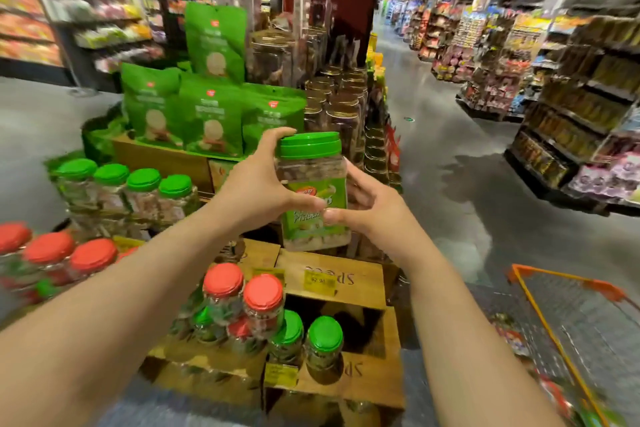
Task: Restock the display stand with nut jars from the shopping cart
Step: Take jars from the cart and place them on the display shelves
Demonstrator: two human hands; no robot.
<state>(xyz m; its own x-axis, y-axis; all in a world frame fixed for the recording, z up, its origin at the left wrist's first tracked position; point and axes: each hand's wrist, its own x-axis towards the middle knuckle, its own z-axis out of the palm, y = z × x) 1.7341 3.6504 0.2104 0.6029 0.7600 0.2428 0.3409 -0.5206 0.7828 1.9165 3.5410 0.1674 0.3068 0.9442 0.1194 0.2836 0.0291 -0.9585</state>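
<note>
A clear pistachio jar with a green lid and green label is held upright in the air above the wooden display stand. My left hand grips its left side, fingers reaching up to the lid. My right hand grips its right side, thumb across the label. The shopping cart, orange-rimmed wire mesh, sits at the lower right with packaged goods blurred inside.
Green-lidded jars line the stand's middle tier at left. Red-lidded jars and green-lidded jars fill lower tiers. Green pouches and gold-lidded jars stand behind. An aisle with stocked shelves runs to the right.
</note>
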